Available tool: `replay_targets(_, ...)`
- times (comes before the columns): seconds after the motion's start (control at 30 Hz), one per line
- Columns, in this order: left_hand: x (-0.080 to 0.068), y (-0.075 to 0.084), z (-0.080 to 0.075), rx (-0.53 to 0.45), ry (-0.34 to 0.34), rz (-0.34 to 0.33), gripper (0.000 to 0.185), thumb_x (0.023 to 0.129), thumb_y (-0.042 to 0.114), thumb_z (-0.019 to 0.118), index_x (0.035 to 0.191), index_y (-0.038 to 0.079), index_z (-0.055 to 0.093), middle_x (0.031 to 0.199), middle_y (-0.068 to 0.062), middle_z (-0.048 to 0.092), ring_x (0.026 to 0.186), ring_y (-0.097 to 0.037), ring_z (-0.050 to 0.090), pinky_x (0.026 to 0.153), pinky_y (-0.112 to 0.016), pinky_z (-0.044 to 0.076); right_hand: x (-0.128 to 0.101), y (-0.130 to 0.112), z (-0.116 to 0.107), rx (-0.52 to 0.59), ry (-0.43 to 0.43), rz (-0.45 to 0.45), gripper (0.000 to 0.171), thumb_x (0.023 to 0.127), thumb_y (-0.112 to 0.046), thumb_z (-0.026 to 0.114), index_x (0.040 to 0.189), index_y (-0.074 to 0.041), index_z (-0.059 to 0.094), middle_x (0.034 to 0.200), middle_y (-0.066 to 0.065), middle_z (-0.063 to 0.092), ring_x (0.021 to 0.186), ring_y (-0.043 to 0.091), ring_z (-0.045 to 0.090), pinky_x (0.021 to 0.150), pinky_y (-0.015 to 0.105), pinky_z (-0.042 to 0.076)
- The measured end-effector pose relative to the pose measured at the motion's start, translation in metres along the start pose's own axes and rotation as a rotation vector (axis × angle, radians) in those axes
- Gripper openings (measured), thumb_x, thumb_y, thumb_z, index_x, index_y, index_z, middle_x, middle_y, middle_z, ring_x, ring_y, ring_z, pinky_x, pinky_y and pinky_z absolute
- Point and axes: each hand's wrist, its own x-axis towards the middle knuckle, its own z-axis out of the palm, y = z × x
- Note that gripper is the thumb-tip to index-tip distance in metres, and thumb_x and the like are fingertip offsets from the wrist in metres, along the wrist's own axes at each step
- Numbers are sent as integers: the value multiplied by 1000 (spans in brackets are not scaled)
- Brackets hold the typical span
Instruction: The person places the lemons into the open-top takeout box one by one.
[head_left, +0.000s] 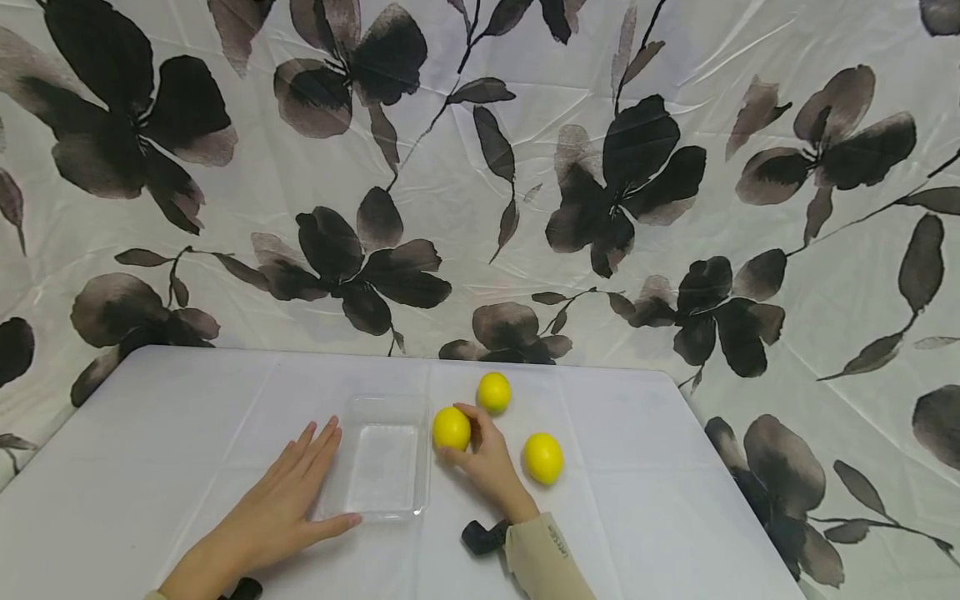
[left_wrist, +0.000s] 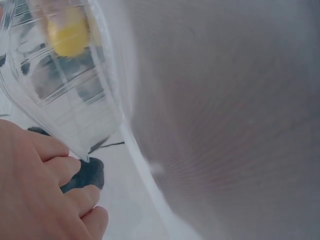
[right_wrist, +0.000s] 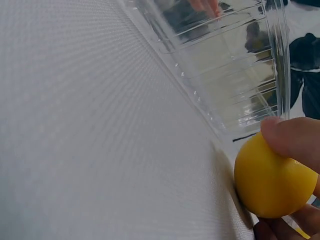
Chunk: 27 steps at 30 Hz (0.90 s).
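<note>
Just below frame centre the right hand (head_left: 491, 467) pinches a lemon (head_left: 452, 428) beside the clear tray (head_left: 382, 508) – a slack pinch could drop it rolling across the surface (head_left: 150, 433) – while the left hand (head_left: 277, 508) lies flat, fingers straight, against the tray's left edge.

The head camera looks forward and down from above the near table edge, taking in the white table (head_left: 150, 433) and the floral backdrop (head_left: 525, 167). Each wrist camera sits very low and close, skimming the cloth. All three views share the clear plastic tray (head_left: 384, 508) (left_wrist: 65, 107) (right_wrist: 235, 75) and the held lemon (head_left: 452, 428) (left_wrist: 67, 35) (right_wrist: 270, 182).
</note>
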Motion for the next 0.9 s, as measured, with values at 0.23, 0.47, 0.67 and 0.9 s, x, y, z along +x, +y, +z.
replay_targets(0.23,0,0,-1,5,6,6,110,84,72,60,157,0,20,164,-14,17,152,-25,0,122,-31,-4,1,12,0,-60,18,-14,66,75,-6,85,129,-8,47,137,7,52,136,24,43,118,35,28)
replay_targets(0.47,0,1,-2,-1,3,1,110,83,72,60,157,0,20,164,-14,17,152,-26,1,123,-35,-1,1,5,1,-58,-2,-40,65,75,-2,84,127,-4,45,144,6,51,135,21,45,118,32,28)
replay_targets(0.67,0,2,-3,-8,1,-3,111,83,72,61,156,-1,20,164,-15,17,152,-27,2,123,-35,-1,-6,-19,0,-121,-27,-45,72,77,-4,83,138,0,45,139,16,51,122,31,51,114,42,36)
replay_targets(0.9,0,2,-2,5,12,10,111,84,72,60,156,-1,20,164,-15,18,152,-26,0,123,-33,-2,-3,4,0,-169,-20,-18,70,78,-12,84,138,-10,48,138,5,52,126,23,49,114,38,36)
